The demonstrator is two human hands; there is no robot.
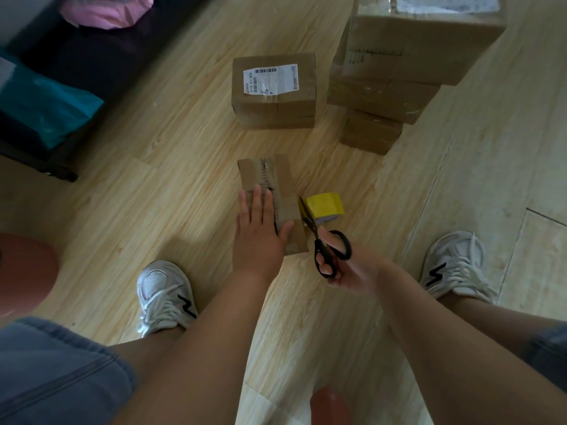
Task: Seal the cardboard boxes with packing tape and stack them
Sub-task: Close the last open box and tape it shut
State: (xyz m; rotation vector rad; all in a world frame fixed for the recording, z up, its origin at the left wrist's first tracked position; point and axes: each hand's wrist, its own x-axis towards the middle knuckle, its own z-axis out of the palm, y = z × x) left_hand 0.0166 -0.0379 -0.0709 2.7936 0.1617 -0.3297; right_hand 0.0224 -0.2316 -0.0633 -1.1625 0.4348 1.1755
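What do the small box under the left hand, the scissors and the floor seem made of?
Small box: matte brown cardboard, frayed along its seam. Scissors: dark blades, likely metal; glossy black handles, probably plastic. Floor: pale wood-grain planks with slight sheen, possibly laminate.

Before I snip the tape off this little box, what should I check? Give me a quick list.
1. Left hand presses flat on the small box: ok.
2. Right hand grips the scissors: ok.
3. Blades sit between box and tape roll: ok.
4. Left thumb apart from the blades, though near: ok.
5. Tape stuck down along the whole seam: cannot tell.
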